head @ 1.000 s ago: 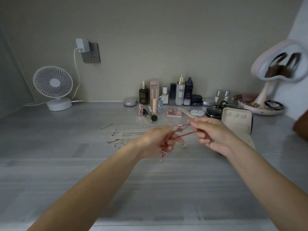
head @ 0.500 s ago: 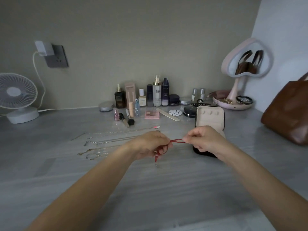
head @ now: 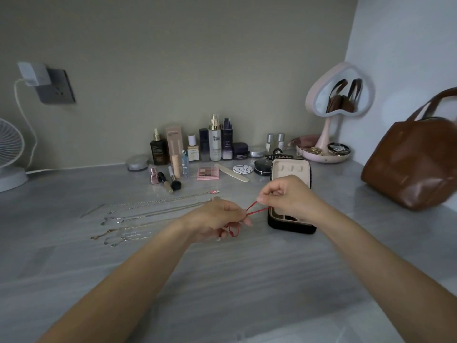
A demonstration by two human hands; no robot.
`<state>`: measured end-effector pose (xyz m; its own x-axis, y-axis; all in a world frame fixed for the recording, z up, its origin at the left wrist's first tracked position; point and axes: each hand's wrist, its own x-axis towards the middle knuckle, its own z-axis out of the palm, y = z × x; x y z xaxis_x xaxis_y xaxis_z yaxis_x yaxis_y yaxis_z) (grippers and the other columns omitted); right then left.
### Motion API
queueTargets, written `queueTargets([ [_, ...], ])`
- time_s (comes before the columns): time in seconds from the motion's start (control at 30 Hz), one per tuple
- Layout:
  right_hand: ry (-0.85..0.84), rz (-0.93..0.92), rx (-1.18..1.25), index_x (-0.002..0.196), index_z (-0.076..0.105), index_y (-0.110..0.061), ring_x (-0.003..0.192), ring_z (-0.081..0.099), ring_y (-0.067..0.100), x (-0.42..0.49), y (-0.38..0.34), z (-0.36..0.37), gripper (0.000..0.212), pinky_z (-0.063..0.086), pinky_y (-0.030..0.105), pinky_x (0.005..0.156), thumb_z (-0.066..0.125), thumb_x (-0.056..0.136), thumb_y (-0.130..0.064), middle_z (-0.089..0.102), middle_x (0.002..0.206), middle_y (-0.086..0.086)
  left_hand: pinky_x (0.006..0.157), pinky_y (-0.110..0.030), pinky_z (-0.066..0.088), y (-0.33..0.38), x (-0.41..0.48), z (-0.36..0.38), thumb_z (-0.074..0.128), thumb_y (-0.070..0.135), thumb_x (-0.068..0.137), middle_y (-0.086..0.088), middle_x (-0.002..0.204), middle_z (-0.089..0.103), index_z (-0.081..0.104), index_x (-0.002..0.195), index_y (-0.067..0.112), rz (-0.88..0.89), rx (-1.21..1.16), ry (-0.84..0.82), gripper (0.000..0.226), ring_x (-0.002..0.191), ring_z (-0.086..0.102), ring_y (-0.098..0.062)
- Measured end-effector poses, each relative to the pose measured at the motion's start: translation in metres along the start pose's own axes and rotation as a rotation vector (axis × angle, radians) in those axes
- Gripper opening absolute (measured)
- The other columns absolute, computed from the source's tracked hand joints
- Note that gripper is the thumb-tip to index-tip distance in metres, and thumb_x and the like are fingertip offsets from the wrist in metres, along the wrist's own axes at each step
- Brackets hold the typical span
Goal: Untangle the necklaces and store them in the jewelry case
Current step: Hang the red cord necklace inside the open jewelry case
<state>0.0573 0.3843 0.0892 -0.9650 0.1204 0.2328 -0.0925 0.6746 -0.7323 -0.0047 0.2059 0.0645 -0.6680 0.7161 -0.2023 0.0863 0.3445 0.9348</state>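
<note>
A thin red cord necklace [head: 256,210] stretches between my two hands above the grey table. My left hand [head: 217,220] is closed around its bunched end, with a red loop hanging below the fingers. My right hand [head: 286,195] pinches the other end, just in front of the open black jewelry case [head: 290,225], whose cream lid [head: 290,167] stands upright. Several fine chain necklaces [head: 148,214] lie stretched out in rows on the table to the left of my left hand.
Cosmetics bottles [head: 214,142], brushes and a pink palette [head: 208,173] line the back wall. A heart-shaped mirror [head: 340,95] on a pink tray stands at the back right, a brown leather bag [head: 415,164] at the right edge, a white fan [head: 10,149] at the far left.
The view has swung to the right, bringing the bag into sight. My hands have stayed close together on the red cord, and the right hand now sits over the case.
</note>
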Motion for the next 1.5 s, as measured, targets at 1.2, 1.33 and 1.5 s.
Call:
queueTargets([
  [1.2, -0.010, 0.027, -0.482, 0.128, 0.046, -0.037, 0.126, 0.030, 0.018, -0.023, 0.039, 0.043, 0.090, 0.031, 0.038, 0.105, 0.029, 0.054, -0.085, 0.046, 0.130, -0.008, 0.045, -0.020, 0.014, 0.026, 0.017, -0.006, 0.043, 0.014, 0.092, 0.009, 0.050, 0.035, 0.060, 0.070, 0.015, 0.015, -0.058, 0.141, 0.028, 0.042, 0.027, -0.005],
  [1.33, -0.017, 0.004, -0.465, 0.129, 0.045, -0.038, 0.125, 0.029, 0.017, -0.040, 0.022, 0.055, 0.089, 0.033, 0.038, 0.105, 0.027, 0.054, -0.083, 0.044, 0.130, -0.011, 0.045, -0.022, 0.013, 0.025, 0.019, -0.003, 0.045, 0.013, 0.091, 0.007, 0.051, 0.033, 0.055, 0.040, 0.022, 0.036, -0.022, 0.140, 0.052, 0.042, 0.027, -0.006],
  [1.5, -0.012, -0.062, -0.568, 0.116, 0.057, -0.031, 0.115, 0.050, 0.014, -0.049, 0.007, 0.041, 0.071, 0.039, 0.035, 0.097, 0.037, 0.066, -0.077, 0.058, 0.122, -0.009, 0.046, -0.024, 0.017, 0.025, 0.018, -0.001, 0.044, 0.011, 0.092, 0.003, 0.054, 0.033, 0.059, 0.038, 0.023, 0.079, 0.051, 0.146, 0.057, 0.047, 0.028, -0.009],
])
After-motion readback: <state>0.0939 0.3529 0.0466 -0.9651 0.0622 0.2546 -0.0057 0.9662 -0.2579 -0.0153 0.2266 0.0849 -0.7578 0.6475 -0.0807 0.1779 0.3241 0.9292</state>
